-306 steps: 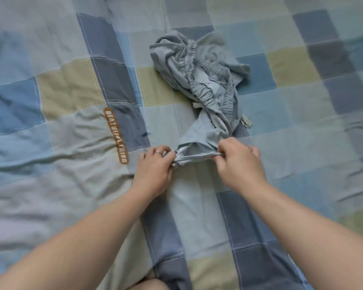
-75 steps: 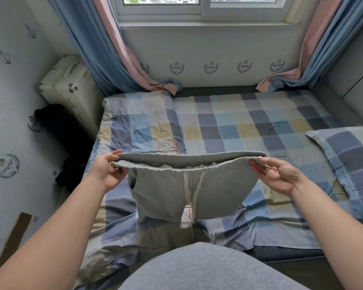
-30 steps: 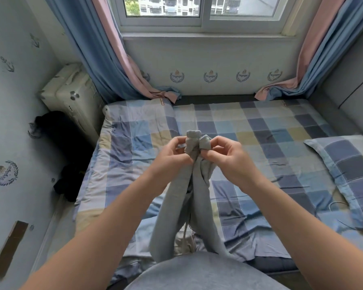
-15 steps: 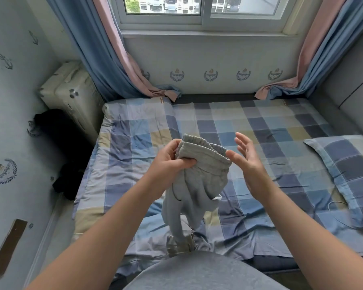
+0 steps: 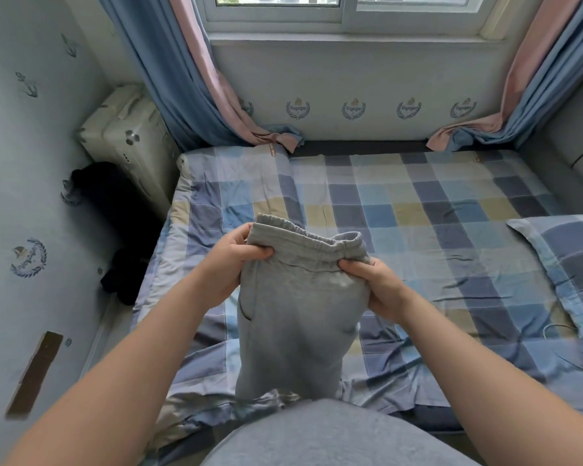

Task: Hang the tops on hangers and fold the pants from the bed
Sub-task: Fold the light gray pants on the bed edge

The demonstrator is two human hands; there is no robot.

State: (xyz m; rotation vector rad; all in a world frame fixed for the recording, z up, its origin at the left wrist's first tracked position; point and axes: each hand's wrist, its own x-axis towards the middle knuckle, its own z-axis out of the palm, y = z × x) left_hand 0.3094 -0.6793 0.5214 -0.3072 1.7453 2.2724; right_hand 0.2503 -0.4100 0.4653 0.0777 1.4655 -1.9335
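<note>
A pair of grey sweatpants [image 5: 297, 317] hangs in front of me above the near edge of the bed [image 5: 418, 210], doubled lengthwise with the elastic waistband on top. My left hand [image 5: 229, 264] grips the left end of the waistband. My right hand [image 5: 374, 284] pinches the right end of it. The legs drop down to the bedsheet near my body; their lower ends are hidden behind my grey top.
The checked sheet covers the whole bed. A checked pillow [image 5: 566, 264] lies at the right. A cream suitcase [image 5: 128, 139] and dark clothing [image 5: 115, 210] stand in the gap at the left wall. Curtains [image 5: 196, 82] hang by the window at the back.
My right hand, open beside the pants half a second ago, has taken hold of the right end of the waistband. The pants now hang wider and flatter between both hands.
</note>
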